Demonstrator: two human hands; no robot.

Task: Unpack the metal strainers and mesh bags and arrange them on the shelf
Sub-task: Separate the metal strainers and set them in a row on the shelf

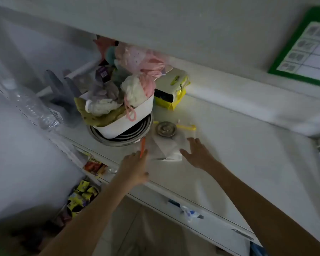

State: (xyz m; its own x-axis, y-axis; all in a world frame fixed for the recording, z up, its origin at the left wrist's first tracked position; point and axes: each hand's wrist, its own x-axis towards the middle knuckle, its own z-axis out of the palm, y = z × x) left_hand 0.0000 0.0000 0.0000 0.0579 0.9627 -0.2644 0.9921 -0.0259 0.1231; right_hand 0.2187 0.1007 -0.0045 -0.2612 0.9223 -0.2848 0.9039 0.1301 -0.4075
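White laminate shelf carries everything here, and the landmark on it is a small round metal strainer lying flat near its middle. Just in front of that strainer, toward the person, lies a clear plastic zip bag holding folded white mesh, its orange zip strip running along the bag's left edge. A second clear bag with a yellow zip strip lies under or just behind the strainer; which of the two, I cannot tell.

The left hand reaches to the bag's left edge, fingers extended and loosely spread, fingertips touching or nearly touching the orange strip, gripping nothing. The right hand is open with fingers spread, resting on or just above the bag's right side, to the right and in front of the strainer.

Left of the strainer, a stack of round steel bowls holds a tilted white plastic tub heaped with pastel mesh bags and bath poufs. Behind the strainer sits a yellow and white packet.
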